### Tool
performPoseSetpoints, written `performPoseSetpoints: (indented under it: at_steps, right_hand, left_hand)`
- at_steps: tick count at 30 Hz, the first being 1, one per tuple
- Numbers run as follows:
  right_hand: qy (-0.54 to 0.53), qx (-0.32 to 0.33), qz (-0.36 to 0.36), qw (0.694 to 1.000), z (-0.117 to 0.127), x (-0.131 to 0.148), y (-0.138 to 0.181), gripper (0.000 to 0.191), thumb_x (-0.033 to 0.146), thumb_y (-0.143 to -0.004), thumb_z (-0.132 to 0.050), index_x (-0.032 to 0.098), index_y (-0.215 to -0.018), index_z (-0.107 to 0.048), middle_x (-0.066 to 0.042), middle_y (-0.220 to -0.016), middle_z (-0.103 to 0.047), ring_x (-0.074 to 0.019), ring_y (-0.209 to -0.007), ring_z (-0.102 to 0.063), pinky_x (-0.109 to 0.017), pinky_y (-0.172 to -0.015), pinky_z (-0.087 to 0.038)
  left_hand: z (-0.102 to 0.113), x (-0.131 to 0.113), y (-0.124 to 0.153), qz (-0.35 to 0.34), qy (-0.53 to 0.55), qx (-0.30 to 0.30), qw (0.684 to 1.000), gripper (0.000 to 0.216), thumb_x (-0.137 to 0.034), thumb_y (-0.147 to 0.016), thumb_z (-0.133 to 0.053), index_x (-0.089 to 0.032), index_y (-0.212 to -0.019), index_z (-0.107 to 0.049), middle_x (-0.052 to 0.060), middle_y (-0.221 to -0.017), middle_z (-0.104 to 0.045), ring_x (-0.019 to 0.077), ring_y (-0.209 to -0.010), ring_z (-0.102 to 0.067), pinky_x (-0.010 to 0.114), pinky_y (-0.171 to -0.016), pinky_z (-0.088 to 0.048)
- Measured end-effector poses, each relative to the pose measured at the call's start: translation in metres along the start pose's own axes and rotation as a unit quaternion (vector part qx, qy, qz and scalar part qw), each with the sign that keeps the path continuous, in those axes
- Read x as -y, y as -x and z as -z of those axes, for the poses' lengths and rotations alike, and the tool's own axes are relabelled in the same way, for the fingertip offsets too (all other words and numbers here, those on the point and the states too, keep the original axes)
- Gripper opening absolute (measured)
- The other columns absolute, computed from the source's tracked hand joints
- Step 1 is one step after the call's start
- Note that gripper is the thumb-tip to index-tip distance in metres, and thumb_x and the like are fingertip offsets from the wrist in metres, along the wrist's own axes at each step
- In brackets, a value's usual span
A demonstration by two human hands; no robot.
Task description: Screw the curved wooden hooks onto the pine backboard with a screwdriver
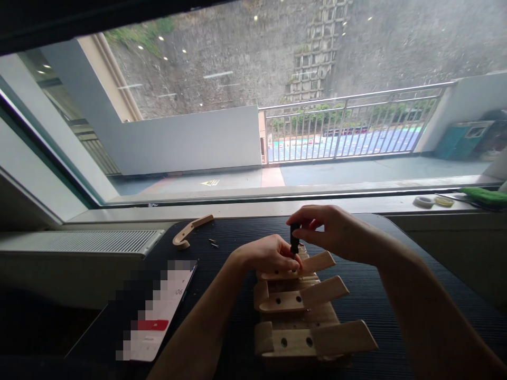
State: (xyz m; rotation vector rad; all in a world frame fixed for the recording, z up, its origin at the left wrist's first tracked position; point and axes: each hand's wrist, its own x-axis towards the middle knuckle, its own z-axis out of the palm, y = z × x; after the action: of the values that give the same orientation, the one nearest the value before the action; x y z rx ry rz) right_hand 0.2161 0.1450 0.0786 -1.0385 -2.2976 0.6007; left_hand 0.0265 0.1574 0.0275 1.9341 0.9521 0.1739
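Observation:
A wooden board (325, 312) lies on the dark table, with three curved wooden hooks across it. The nearest hook (293, 338) and the middle hook (283, 301) each show two dark screw heads. Over the farthest hook (320, 262) my right hand (317, 227) grips the black handle of a screwdriver (294, 237), which stands upright. My left hand (273, 253) is closed at the screwdriver's lower end, its fingertips pinched by the hook; what they hold there is hidden.
A loose wooden hook (192, 229) and a few screws (214, 244) lie at the table's far left. A partly blurred phone (158, 311) rests left of my left forearm. Tape rolls (423, 201) and a green cloth-like item (485, 196) sit on the windowsill. A radiator (79, 243) stands left.

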Motion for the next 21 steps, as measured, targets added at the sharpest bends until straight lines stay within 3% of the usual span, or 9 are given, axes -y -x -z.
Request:
performPoseSetpoints:
  at_steps: [7, 21]
  right_hand:
    - [-0.001, -0.005, 0.005, 1.0, -0.0003, 0.0029, 0.0007, 0.025, 0.029, -0.082, -0.053, 0.026, -0.104, -0.065, 0.002, -0.086, -0.067, -0.0123, -0.074, -0.061, -0.024, -0.066, -0.047]
    - [-0.02, -0.002, 0.014, 1.0, 0.0002, -0.0014, 0.0006, 0.021, 0.027, -0.081, -0.054, 0.023, -0.098, -0.067, 0.001, -0.085, -0.068, -0.0139, -0.076, -0.061, -0.025, -0.067, -0.048]
  left_hand:
    - [-0.0005, -0.0024, 0.0, 0.011, -0.026, -0.014, 1.0, 0.029, -0.031, -0.075, -0.058, -0.015, -0.095, -0.071, 0.002, -0.079, -0.068, 0.0135, -0.071, -0.057, 0.021, -0.063, -0.041]
    - [0.0006, 0.0005, -0.001, 0.007, -0.011, 0.001, 1.0, 0.029, -0.03, -0.075, -0.058, -0.015, -0.096, -0.071, 0.002, -0.081, -0.067, 0.0131, -0.072, -0.056, 0.021, -0.063, -0.04]
